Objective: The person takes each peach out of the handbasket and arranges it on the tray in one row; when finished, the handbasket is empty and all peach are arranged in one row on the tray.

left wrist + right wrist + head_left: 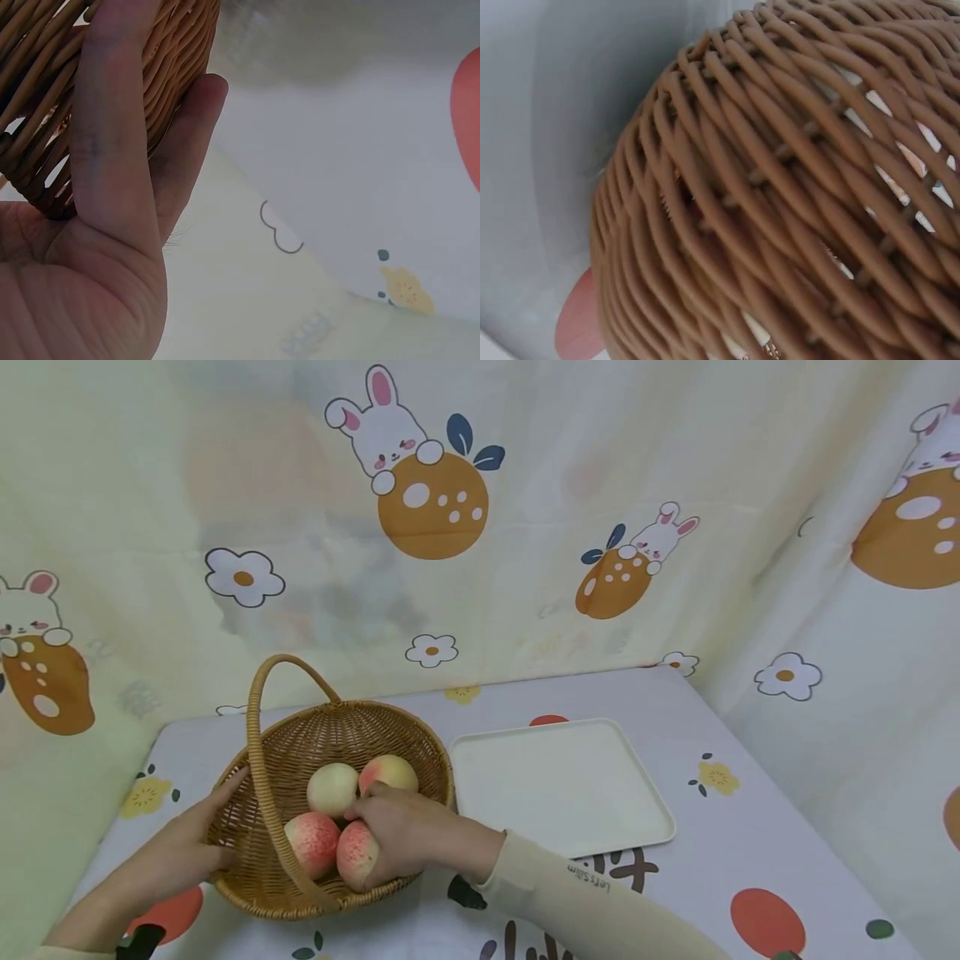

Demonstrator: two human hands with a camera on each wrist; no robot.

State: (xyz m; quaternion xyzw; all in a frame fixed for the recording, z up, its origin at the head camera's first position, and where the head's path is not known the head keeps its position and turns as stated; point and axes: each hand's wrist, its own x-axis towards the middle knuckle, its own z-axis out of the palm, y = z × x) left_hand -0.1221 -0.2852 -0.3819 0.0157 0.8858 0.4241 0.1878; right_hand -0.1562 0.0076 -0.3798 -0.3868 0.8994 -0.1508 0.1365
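Observation:
A wicker basket (348, 714) with an arched handle (257, 735) stands tilted towards me on the left of the table. Its left side is held by my left hand (168, 856), thumb and fingers spread along the rim; in the left wrist view, the left hand (112, 172) has the wicker wall against its fingers. My right hand (405, 827) reaches inside and grips a red-and-cream peach (356, 857) near the front. Around it lie a speckled red peach (312, 843), a pale peach (332, 789) and a yellow-red peach (390, 772). The right wrist view shows only the basket's outer weave (780, 180) up close.
Right of the basket, a white rectangular tray (558, 785) lies flat, with the right forearm passing its near edge. A printed cloth (705, 852) covers the table, and a rabbit-patterned curtain (525, 593) hangs behind it.

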